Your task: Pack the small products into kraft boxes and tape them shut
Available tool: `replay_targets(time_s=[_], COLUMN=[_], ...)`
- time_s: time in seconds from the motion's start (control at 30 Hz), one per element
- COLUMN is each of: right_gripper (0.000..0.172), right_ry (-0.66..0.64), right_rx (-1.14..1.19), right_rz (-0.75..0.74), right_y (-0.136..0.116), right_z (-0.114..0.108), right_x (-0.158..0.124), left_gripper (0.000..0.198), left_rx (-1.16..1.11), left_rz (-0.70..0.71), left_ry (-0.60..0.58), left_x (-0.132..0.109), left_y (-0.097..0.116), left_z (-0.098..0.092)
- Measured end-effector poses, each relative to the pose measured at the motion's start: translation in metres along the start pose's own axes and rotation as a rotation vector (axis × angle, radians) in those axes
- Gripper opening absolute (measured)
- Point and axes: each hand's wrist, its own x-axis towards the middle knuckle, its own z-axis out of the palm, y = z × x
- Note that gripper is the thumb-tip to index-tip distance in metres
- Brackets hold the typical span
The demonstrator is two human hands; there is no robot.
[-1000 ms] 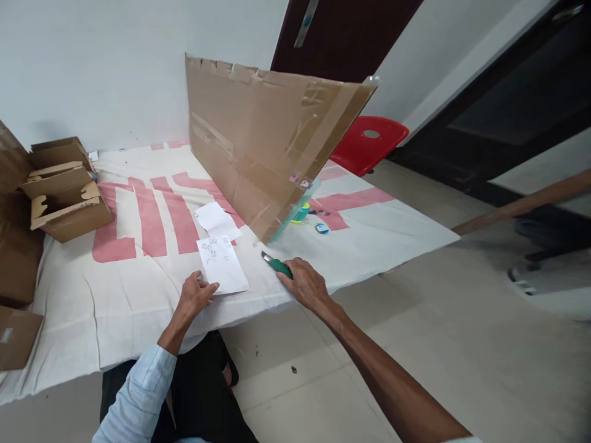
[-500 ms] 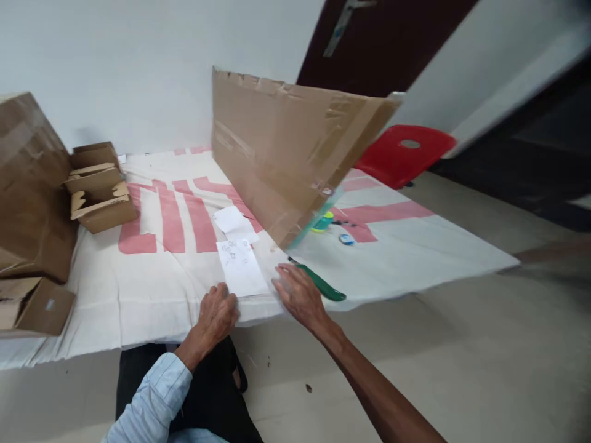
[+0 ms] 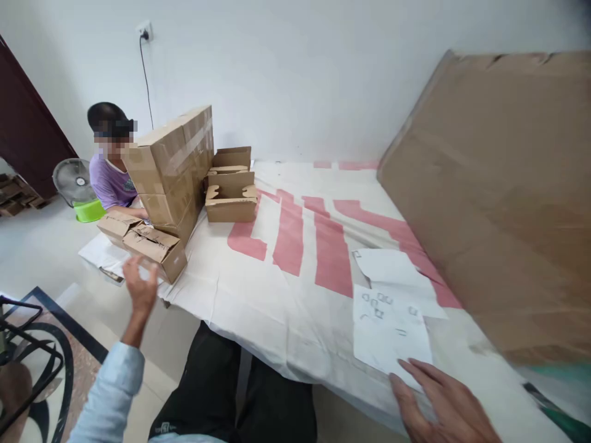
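Observation:
My right hand (image 3: 443, 403) lies flat with fingers stretched out on the white cloth, its fingertips on the near edge of a white paper sheet (image 3: 390, 335) with small pencil marks. My left hand (image 3: 141, 289) is raised in the air off the left side, blurred, fingers loosely apart and holding nothing, just in front of a flat cardboard box (image 3: 154, 245). A second white sheet (image 3: 392, 271) lies just beyond the first. The green knife (image 3: 561, 415) lies at the lower right, apart from my right hand.
A big cardboard sheet (image 3: 503, 197) leans up on the right. The white cloth with red stripes (image 3: 286, 271) covers the floor. A taped carton (image 3: 173, 169) and open small boxes (image 3: 231, 194) stand at the back left. Another person in purple (image 3: 111, 178) sits behind them, beside a fan (image 3: 69, 179).
The view has swung left. My left hand left the paper and lifted out to the left. My right hand let go of the green knife and now rests on the paper's edge.

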Motion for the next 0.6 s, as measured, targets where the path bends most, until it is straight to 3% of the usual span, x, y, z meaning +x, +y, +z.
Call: replay_targets(time_s=[0.07,0.13,0.2,0.27,0.4,0.5,0.6], right_gripper=[0.025,0.023,0.024,0.025,0.024,0.024,0.027], right_ry=[-0.033,-0.063,-0.070,-0.066,-0.098,-0.104,-0.080], right_rx=[0.064,0.085,0.093,0.095,0.112,0.092,0.020], right_rz=[-0.074,-0.118,-0.142,-0.139,-0.105,-0.097,-0.102], right_y=[-0.023,-0.039,-0.046,-0.047,-0.044,-0.036,-0.012], right_z=[0.006,0.013,0.018,0.021,0.021,0.016,0.005], right_x=[0.008,0.015,0.017,0.017,0.013,0.015,0.018], left_gripper=[0.058,0.063,0.066,0.068,0.072,0.070,0.062], left_rx=[-0.049,-0.091,-0.124,-0.144,-0.178,-0.230,-0.294], left_rz=[-0.270,-0.362,-0.397,-0.409,-0.389,-0.323,-0.255], left_ry=[0.077,0.000,-0.100,-0.175,-0.284,-0.391,-0.543], left_x=[0.059,0.103,0.127,0.132,0.100,0.051,-0.002], left_y=[-0.020,-0.034,-0.041,-0.044,-0.038,-0.022,-0.001], left_z=[-0.014,-0.018,-0.015,-0.010,0.005,0.015,0.021])
